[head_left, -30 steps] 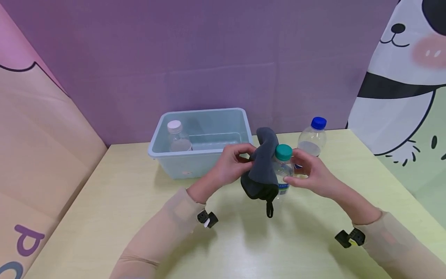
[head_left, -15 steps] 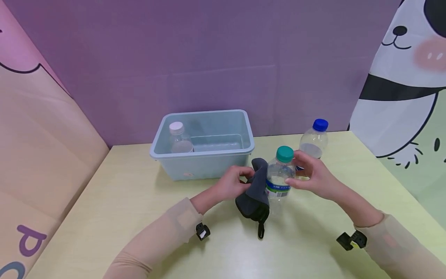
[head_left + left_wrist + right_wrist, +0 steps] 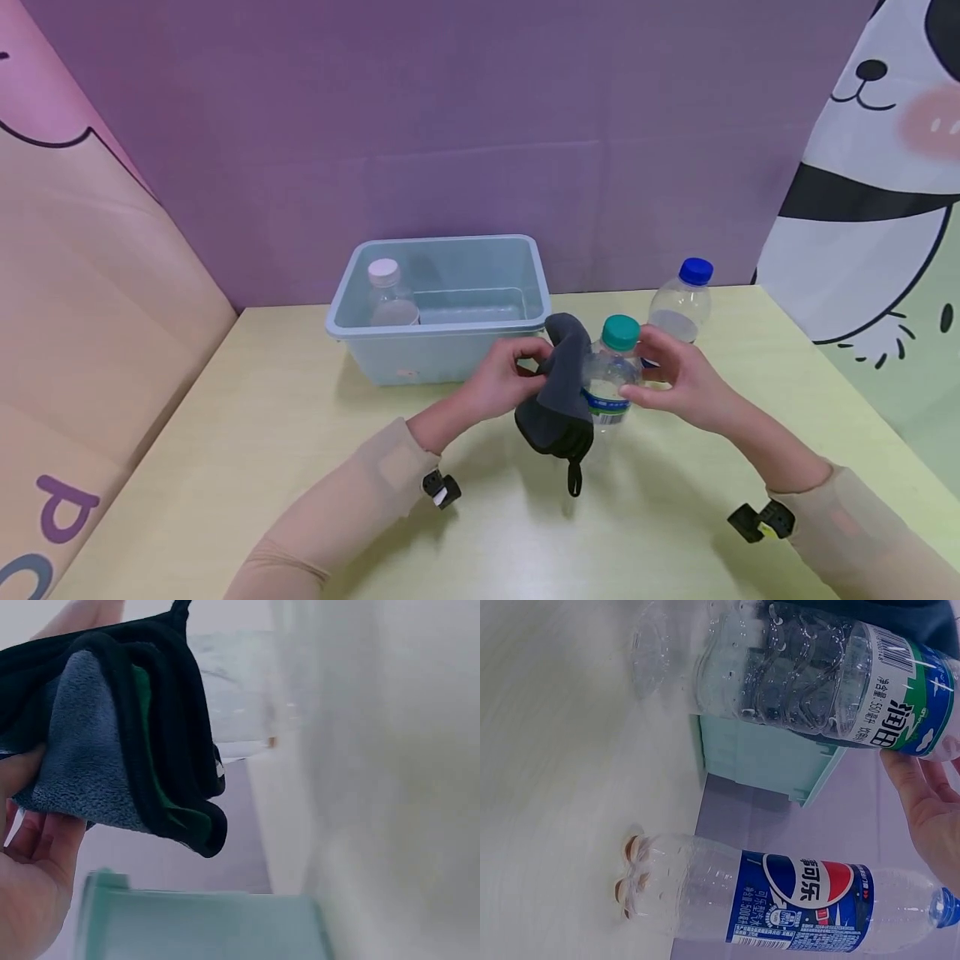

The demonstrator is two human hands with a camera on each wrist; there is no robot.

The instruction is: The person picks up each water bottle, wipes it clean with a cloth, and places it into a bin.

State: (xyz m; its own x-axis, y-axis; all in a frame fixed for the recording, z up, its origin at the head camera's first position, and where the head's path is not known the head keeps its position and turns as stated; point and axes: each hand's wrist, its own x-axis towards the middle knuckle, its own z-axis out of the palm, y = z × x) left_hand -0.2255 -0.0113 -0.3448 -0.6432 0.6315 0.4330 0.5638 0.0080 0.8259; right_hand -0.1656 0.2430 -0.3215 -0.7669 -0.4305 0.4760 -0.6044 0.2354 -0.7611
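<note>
In the head view my left hand (image 3: 504,377) pinches a dark grey cloth (image 3: 564,383) with black trim and a hanging loop. The left wrist view shows the folded cloth (image 3: 97,742) between thumb and fingers, a green edge inside its folds. My right hand (image 3: 686,379) holds a clear plastic bottle (image 3: 609,371) with a green cap, thumb on one side and fingers on the other. The cloth lies against the bottle's left side. Upright in the right wrist view, the bottle (image 3: 802,675) has a green, blue and white label. Whether its base touches the table I cannot tell.
Behind my left hand stands a light blue plastic bin (image 3: 442,350) holding a white-capped bottle (image 3: 392,300). A blue-capped cola bottle (image 3: 681,304) stands behind my right hand. The pale wooden table (image 3: 225,467) meets a purple backdrop (image 3: 480,125).
My left hand moved the cloth down along the bottle, then back up partway. My right hand keeps its hold on the bottle, nearly in place.
</note>
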